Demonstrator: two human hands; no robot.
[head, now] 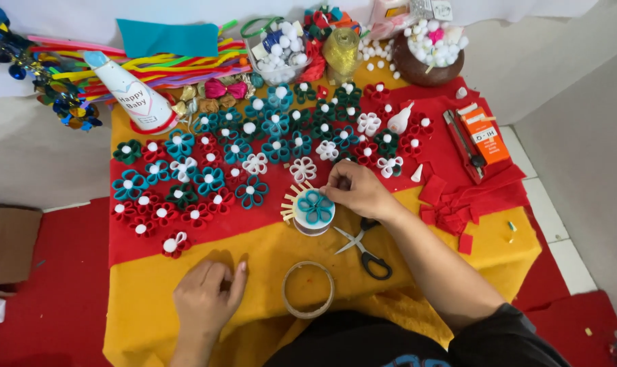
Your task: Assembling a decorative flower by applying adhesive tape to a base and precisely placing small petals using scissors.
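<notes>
Item: teal looped felt flower (315, 206), sitting on a small white tape roll (313, 221), directly under the right hand (354, 189). Right fingertips pinched together at the flower's upper edge. Likely light, soft, easily crushed; best held by petal rims. Left hand (206, 297) rests loosely curled, empty, on yellow cloth (267, 255).
</notes>
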